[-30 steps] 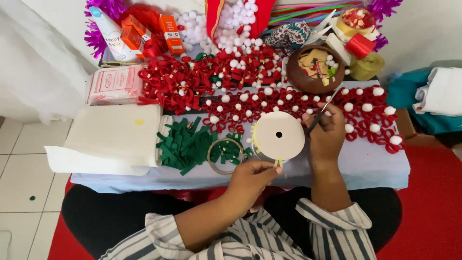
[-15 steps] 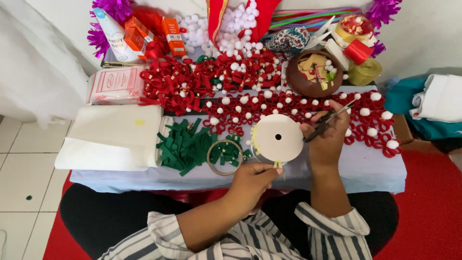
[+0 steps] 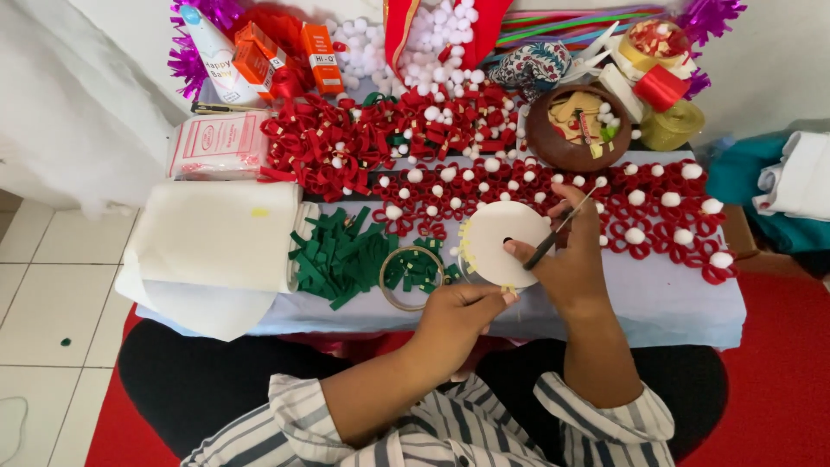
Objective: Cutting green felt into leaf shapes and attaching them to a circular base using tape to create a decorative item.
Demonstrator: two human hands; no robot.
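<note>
Two hands busy over the near edge of the worktop [image 3: 674, 303]. Right hand [image 3: 575, 259] closed around thin dark scissors [image 3: 558, 232], long way of the scissors slanting up and to the right, away from the body. Same hand pressing a thumb on the round cream disc [image 3: 500, 244], small hole near its middle, little yellow bits along its left rim. Left hand [image 3: 458, 316] just under the disc, fingers pinched on its bottom rim. Disc above the left hand and to the left of the right hand, touching both. Both hands about as near to it as can be.

Just left of the disc, a thin gold ring [image 3: 411, 278] lying flat, with green felt strips [image 3: 341, 255] in it and piled beside it. Farther left, a stack of white sheets [image 3: 216, 238] at the left edge. Behind the disc, rows of red loops with white pompoms [image 3: 640, 212] running toward the right edge. Near the far edge, a brown bowl [image 3: 577, 130] of small bits, a heap of white pompoms [image 3: 432, 39], ribbon rolls [image 3: 661, 86] at the far right corner, orange boxes [image 3: 320, 56] and a pink packet [image 3: 218, 143] toward the far left.
</note>
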